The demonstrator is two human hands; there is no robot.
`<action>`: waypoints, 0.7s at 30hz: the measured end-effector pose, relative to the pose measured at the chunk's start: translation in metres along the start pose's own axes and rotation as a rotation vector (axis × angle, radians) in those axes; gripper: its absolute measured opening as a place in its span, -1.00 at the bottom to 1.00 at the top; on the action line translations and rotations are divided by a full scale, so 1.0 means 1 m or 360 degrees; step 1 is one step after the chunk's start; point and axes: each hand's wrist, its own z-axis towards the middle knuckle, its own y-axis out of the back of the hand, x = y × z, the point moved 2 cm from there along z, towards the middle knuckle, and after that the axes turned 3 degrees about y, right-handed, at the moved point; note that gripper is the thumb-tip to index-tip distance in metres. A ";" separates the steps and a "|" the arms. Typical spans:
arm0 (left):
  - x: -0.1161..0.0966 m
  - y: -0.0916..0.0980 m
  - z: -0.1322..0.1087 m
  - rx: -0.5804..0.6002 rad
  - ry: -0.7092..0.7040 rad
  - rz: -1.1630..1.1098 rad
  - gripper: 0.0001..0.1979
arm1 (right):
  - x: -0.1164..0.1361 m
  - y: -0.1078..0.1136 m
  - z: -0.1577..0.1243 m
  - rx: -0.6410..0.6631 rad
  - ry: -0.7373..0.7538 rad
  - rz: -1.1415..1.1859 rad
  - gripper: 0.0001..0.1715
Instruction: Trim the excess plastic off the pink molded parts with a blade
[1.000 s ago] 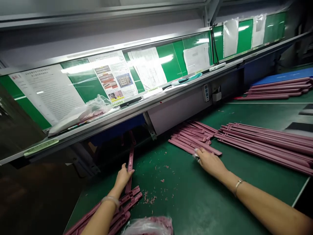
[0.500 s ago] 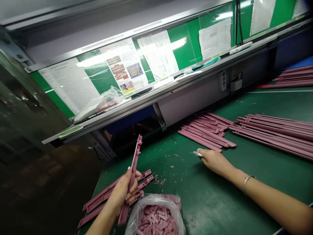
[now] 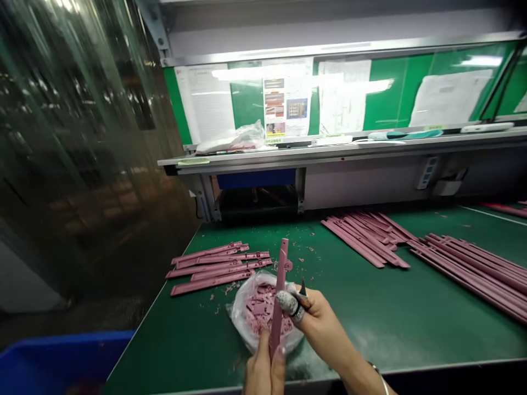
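My left hand (image 3: 265, 365) is closed round the lower end of a pink plastic strip (image 3: 281, 280), which stands nearly upright. A small tab juts from the strip's right side near its top. My right hand (image 3: 323, 323) is closed on a small knife (image 3: 303, 289); its dark pointed blade sticks up beside the strip, while its handle is mostly hidden. The thumb, in a whitish wrapping with a dark band, rests against or right beside the strip. Directly behind both hands sits a clear plastic bag (image 3: 242, 321) of pink offcuts.
Several pink strips (image 3: 214, 269) lie to the left on the green table (image 3: 185, 345). A pile of strips (image 3: 362, 236) and longer strips (image 3: 473, 266) lie to the right. Pink shavings dot the middle. A shelf (image 3: 329, 151) spans the back; a blue bin (image 3: 66, 359) stands lower left.
My right hand has come in from the right with the knife to the strip. My left hand has moved right and lower with the strip, now in front of the bag. The view has levelled.
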 end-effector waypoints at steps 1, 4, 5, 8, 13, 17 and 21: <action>-0.002 0.003 -0.005 -0.0098 -0.0059 0.0106 -0.28 | 0.004 -0.001 -0.005 -0.0017 0.0077 -0.0159 -0.55; -0.012 0.016 -0.013 -0.0048 -0.0153 0.0036 -0.43 | 0.013 0.003 -0.015 -0.0086 0.0275 -0.0526 -0.65; -0.014 0.022 -0.013 0.0040 -0.0120 -0.0131 -0.50 | 0.014 0.006 -0.016 -0.0070 0.0285 -0.0655 -0.73; -0.016 0.044 -0.009 0.0130 0.0055 -0.0708 -0.58 | 0.010 0.019 -0.015 0.0167 0.0045 -0.1339 -0.66; -0.027 0.070 0.003 -0.0236 -0.0167 -0.1041 -0.67 | 0.014 0.026 -0.022 0.0563 -0.0256 -0.1818 -0.54; -0.050 0.071 0.005 -0.0400 -0.0480 -0.1081 -0.55 | 0.034 0.003 -0.039 0.0783 -0.0102 -0.1647 -0.62; -0.072 0.066 0.001 -0.0488 -0.0790 -0.0977 -0.44 | 0.044 -0.018 -0.050 0.0966 -0.0033 -0.1606 -0.70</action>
